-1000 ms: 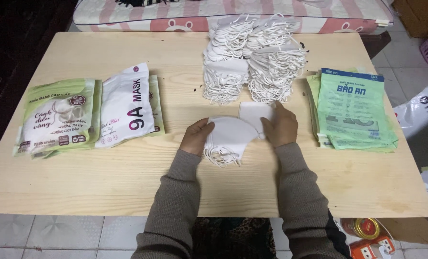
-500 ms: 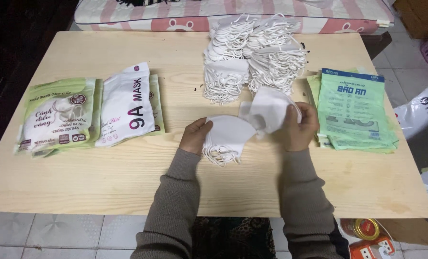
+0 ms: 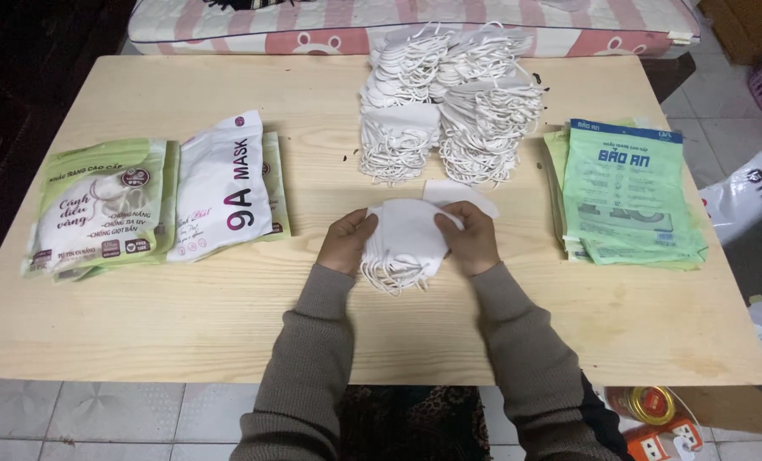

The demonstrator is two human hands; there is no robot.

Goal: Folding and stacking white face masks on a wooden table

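Note:
A small stack of white face masks [image 3: 405, 241] rests on the wooden table [image 3: 227, 316] in front of me, ear loops hanging toward me. My left hand [image 3: 347, 242] grips the stack's left edge. My right hand [image 3: 470, 239] grips its right edge. Another white mask [image 3: 462, 195] lies flat just behind my right hand. Farther back stands a big pile of white masks [image 3: 449, 102] with tangled loops.
Green printed pouches [image 3: 624, 192] are stacked at the right. A white pouch [image 3: 223, 188] and green pouches [image 3: 95, 209] lie at the left. A striped mattress [image 3: 415, 21] borders the far edge. A white bag [image 3: 748, 192] sits on the floor at the right.
My right hand brought a white mask from the right onto the stack. Both hands now hold the stack's edges near the table's middle.

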